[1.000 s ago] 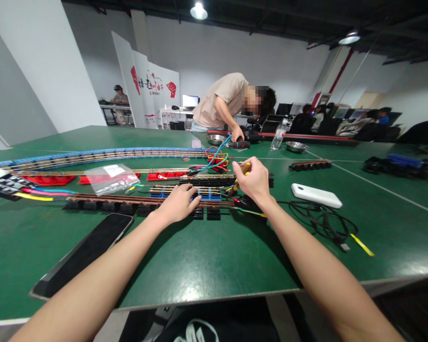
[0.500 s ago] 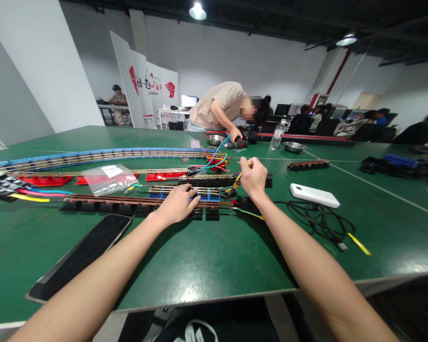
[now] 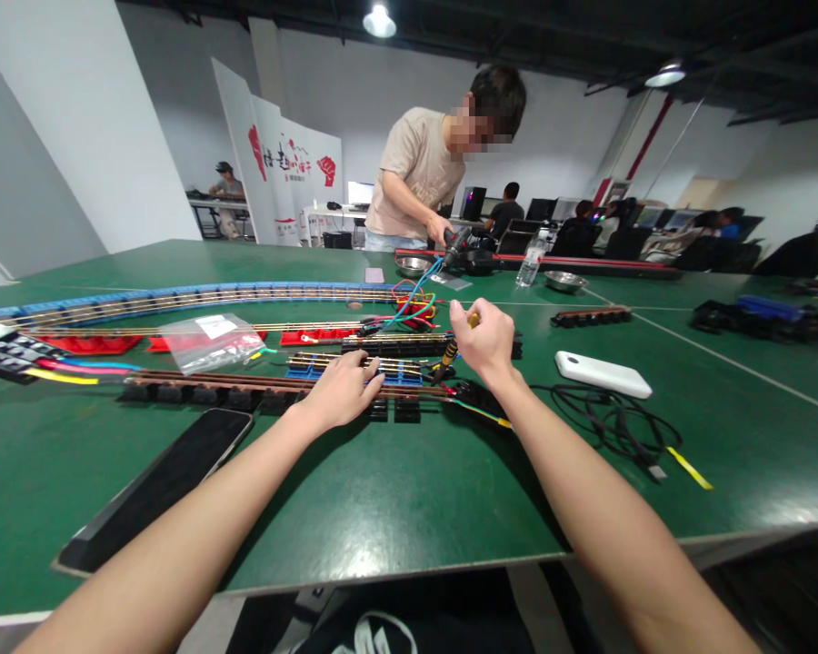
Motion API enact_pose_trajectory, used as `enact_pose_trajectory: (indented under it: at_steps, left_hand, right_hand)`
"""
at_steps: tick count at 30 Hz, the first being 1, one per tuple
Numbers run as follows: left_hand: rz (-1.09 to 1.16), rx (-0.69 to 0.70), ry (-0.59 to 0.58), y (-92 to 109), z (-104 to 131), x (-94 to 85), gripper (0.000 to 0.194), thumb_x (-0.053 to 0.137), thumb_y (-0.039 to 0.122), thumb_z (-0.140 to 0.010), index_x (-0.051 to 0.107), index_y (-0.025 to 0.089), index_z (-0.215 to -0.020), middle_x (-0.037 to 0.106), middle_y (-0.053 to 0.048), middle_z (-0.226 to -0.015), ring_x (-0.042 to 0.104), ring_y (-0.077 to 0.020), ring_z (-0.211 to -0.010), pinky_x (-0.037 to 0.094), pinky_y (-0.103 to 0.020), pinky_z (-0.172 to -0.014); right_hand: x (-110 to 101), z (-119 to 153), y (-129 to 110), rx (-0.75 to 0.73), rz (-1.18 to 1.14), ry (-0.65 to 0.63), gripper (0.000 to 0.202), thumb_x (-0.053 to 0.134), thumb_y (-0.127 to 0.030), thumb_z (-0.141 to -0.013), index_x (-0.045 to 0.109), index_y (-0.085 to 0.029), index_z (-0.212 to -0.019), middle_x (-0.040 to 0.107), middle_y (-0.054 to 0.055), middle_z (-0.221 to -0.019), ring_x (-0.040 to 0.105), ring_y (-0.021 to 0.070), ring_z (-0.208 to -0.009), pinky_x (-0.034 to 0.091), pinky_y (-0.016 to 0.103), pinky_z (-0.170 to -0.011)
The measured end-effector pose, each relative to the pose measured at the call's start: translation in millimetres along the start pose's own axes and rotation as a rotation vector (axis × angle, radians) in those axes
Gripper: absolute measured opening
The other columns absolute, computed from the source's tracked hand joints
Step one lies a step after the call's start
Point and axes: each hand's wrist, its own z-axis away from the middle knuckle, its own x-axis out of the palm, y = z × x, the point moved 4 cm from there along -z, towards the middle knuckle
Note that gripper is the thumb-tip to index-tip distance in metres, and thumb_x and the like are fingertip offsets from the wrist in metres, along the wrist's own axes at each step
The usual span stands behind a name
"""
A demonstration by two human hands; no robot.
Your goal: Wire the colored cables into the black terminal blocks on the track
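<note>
left hand (image 3: 344,389): fingers spread over blue track (image 3: 409,371) | track axis: left–right, between hands | right hand (image 3: 487,336): closed around yellow-black tool (image 3: 444,361), tilted beside track's right end | nearer: left

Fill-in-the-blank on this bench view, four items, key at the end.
1. The right hand grips a slim tool coloured black and ____.
2. The left hand lies over the brown rails, palm facing ____.
3. In the picture, the clear bottle stands ____ the two metal bowls.
4. The rounded block to the right of the right forearm is ____ in colour.

Missing words: yellow; down; between; white.
</note>
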Motion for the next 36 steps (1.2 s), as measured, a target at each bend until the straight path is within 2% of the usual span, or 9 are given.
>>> enact_pose_trajectory:
  at_steps: [7,15,23,26,28,32,36]
  left_hand:
    - [-0.026,-0.031,-0.01,2,-1,1.4,0.053,0.027,0.044,-0.101,0.058,0.015,-0.132,0.055,-0.02,-0.128,0.053,-0.032,-0.121,0.043,-0.045,-0.099]
    - [-0.037,-0.05,-0.01,3,0,2.5,0.054,0.027,0.046,-0.1,0.056,0.016,-0.135,0.053,-0.02,-0.132,0.052,-0.0323,-0.123,0.041,-0.046,-0.1]
    - [0.054,-0.05,0.028,5,1,2.4,0.07,0.024,0.063,-0.096,0.056,0.014,-0.135,0.055,-0.021,-0.133,0.05,-0.0354,-0.125,0.039,-0.048,-0.101]
    - [0.058,-0.056,0.031,5,2,2.8,0.07,0.024,0.064,-0.096,0.055,0.016,-0.136,0.054,-0.02,-0.135,0.048,-0.035,-0.127,0.037,-0.049,-0.103]
    - [0.046,-0.059,0.024,5,2,2.8,0.07,0.024,0.063,-0.096,0.055,0.015,-0.137,0.054,-0.02,-0.136,0.047,-0.0351,-0.129,0.037,-0.049,-0.104]
    - [0.024,-0.053,0.003,5,2,2.6,0.072,0.021,0.064,-0.096,0.053,0.014,-0.138,0.052,-0.022,-0.137,0.048,-0.0364,-0.128,0.038,-0.05,-0.103]
    - [0.025,-0.055,-0.002,5,2,2.9,0.072,0.022,0.063,-0.096,0.053,0.014,-0.138,0.051,-0.022,-0.138,0.046,-0.0361,-0.131,0.038,-0.05,-0.104]
  right_hand:
    - [0,1,-7,-0.029,0.015,0.031,0.052,0.052,-0.058,-0.083,0.026,-0.024,-0.052,0.036,-0.003,-0.051,0.036,0.0127,-0.05,0.025,0.029,-0.054]
    - [-2,4,-15,-0.05,0.093,0.016,0.058,0.055,-0.065,-0.079,0.028,-0.023,-0.05,0.038,-0.003,-0.053,0.034,0.0115,-0.051,0.023,0.028,-0.053]
    - [-5,4,-18,-0.056,0.093,-0.025,0.057,0.056,-0.066,-0.078,0.029,-0.023,-0.051,0.039,-0.003,-0.054,0.036,0.0125,-0.051,0.026,0.028,-0.054]
    - [-7,8,-23,-0.08,0.007,-0.063,0.05,0.063,-0.062,-0.074,0.036,-0.023,-0.058,0.045,-0.003,-0.059,0.04,0.0126,-0.055,0.031,0.027,-0.056]
    - [-8,11,-28,-0.116,-0.097,-0.112,0.042,0.068,-0.057,-0.071,0.044,-0.023,-0.069,0.049,-0.003,-0.066,0.043,0.0125,-0.057,0.034,0.027,-0.058]
    - [-7,16,-32,-0.108,-0.28,-0.21,0.048,0.074,-0.053,-0.066,0.049,-0.023,-0.093,0.051,-0.005,-0.07,0.044,0.0115,-0.057,0.037,0.026,-0.056]
    - [-3,17,-27,-0.046,-0.408,-0.257,0.047,0.075,-0.048,-0.066,0.049,-0.023,-0.095,0.049,-0.007,-0.065,0.042,0.0102,-0.054,0.038,0.025,-0.053]
